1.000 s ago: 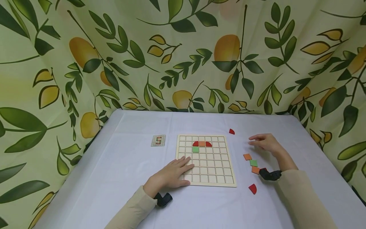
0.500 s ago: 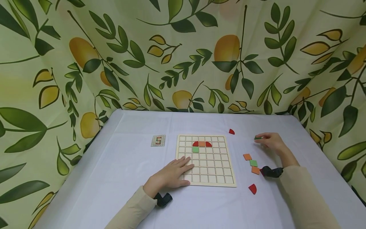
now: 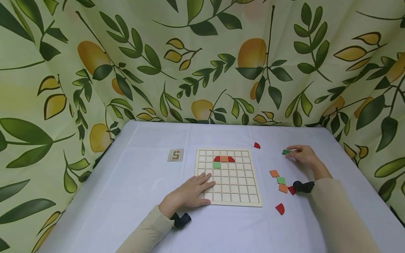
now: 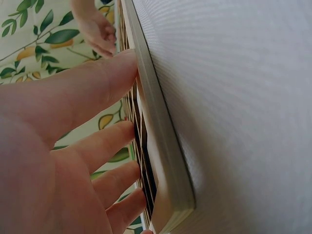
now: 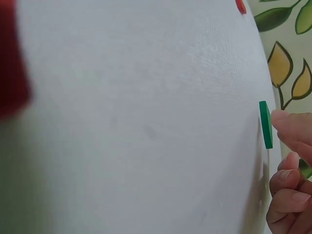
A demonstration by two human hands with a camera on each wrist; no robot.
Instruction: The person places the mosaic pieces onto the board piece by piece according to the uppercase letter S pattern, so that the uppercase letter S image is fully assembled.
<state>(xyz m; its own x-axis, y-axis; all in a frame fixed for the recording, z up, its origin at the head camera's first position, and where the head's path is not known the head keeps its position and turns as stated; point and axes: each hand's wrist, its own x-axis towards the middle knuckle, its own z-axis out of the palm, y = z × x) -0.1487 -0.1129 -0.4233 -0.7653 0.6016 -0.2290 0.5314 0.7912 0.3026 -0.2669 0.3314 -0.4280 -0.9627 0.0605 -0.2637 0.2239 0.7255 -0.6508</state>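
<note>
My right hand (image 3: 303, 156) is at the right of the table. It holds a green square tile (image 3: 285, 152) at its fingertips, and in the right wrist view this tile (image 5: 266, 125) appears nearly edge-on against the finger. My left hand (image 3: 191, 191) lies with spread fingers on the lower left of the wooden grid board (image 3: 234, 203); in the left wrist view the thumb meets the board's edge (image 4: 163, 141). Set into the grid's upper part are an orange square (image 3: 224, 159) between two red quarter-circles (image 3: 217, 159) and, below the left one, another green square (image 3: 216, 165).
Loose on the cloth right of the board are orange squares (image 3: 274, 173), a green square (image 3: 281, 180) and red quarter-circles (image 3: 280, 209). One more red quarter-circle (image 3: 257, 145) lies beyond the board's far right corner. A small pattern card (image 3: 175, 155) is left of the board.
My right hand has taken hold of a green square tile and shifted slightly right, the tile now showing more of its face. The left hand keeps its place on the board.
</note>
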